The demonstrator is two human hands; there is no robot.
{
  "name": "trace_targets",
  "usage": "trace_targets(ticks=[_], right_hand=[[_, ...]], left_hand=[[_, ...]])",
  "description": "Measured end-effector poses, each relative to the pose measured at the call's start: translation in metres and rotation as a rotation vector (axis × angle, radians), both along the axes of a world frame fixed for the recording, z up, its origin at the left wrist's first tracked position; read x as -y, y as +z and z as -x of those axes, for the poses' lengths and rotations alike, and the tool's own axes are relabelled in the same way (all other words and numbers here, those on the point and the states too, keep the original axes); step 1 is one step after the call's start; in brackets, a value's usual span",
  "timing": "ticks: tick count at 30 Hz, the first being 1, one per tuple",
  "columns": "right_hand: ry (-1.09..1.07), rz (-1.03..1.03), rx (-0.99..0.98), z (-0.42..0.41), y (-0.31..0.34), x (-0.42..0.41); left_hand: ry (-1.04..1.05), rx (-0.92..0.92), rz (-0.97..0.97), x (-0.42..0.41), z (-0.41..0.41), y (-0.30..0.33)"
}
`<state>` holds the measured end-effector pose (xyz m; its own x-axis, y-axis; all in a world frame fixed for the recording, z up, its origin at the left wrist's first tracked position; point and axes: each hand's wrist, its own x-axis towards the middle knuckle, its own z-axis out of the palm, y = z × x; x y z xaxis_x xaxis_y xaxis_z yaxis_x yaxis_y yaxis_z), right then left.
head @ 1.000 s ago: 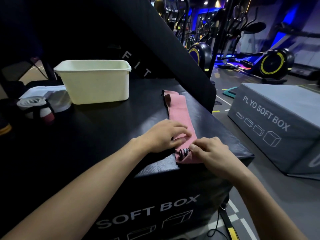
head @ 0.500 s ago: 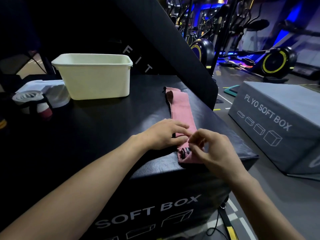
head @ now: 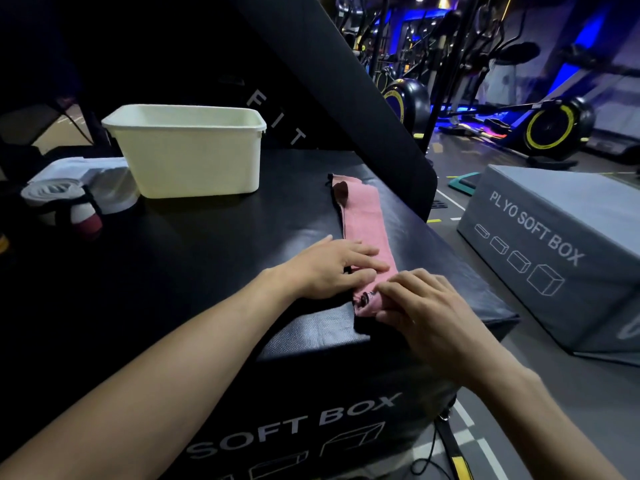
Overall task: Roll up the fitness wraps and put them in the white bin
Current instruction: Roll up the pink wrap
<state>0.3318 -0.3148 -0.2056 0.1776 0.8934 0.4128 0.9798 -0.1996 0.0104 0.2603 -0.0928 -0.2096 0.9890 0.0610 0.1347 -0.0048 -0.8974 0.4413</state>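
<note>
a pink fitness wrap [head: 362, 221] lies flat in a long strip on top of a black plyo soft box [head: 207, 258], running from just right of the frame's centre down toward the lower middle, near the box's right edge. its far end has a dark patch; its near end is curled into a small tight roll at the box's front edge. the left hand [head: 329, 270] lies across the strip just above the roll, fingers nearly straight and flat, pressing the fabric down. the right hand [head: 419, 306] is at the roll itself, fingers bent over it and pinching it from the right side.

the white bin [head: 188, 157] stands in the upper left of the frame on the same box top, well apart from the wrap. just left of it, at the left edge, sit a rolled grey wrap [head: 57, 199] and folded white cloth [head: 100, 174]. at the right of the frame a grey plyo soft box [head: 554, 244] rests on the floor, with exercise bikes [head: 554, 126] in the upper right.
</note>
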Motion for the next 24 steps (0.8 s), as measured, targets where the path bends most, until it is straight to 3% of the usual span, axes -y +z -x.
trace_targets(ticks=[3, 8, 13, 19, 24], right_hand=[[0.002, 0.054, -0.045, -0.001, 0.006, -0.005], [0.128, 0.101, -0.284, 0.006, 0.023, 0.003], [0.088, 0.143, -0.395, 0.006, 0.021, 0.008], [0.03, 0.201, -0.453, 0.008, 0.026, 0.0], [-0.054, 0.297, -0.434, 0.004, 0.027, -0.012]], left_hand=[[0.0, -0.021, -0.024, 0.001, 0.002, 0.001], [-0.031, -0.032, -0.056, 0.008, 0.01, 0.003], [-0.035, -0.071, -0.099, 0.01, 0.009, 0.008], [-0.024, -0.199, -0.236, 0.003, -0.018, 0.024], [-0.01, -0.145, -0.209, -0.001, -0.034, 0.014]])
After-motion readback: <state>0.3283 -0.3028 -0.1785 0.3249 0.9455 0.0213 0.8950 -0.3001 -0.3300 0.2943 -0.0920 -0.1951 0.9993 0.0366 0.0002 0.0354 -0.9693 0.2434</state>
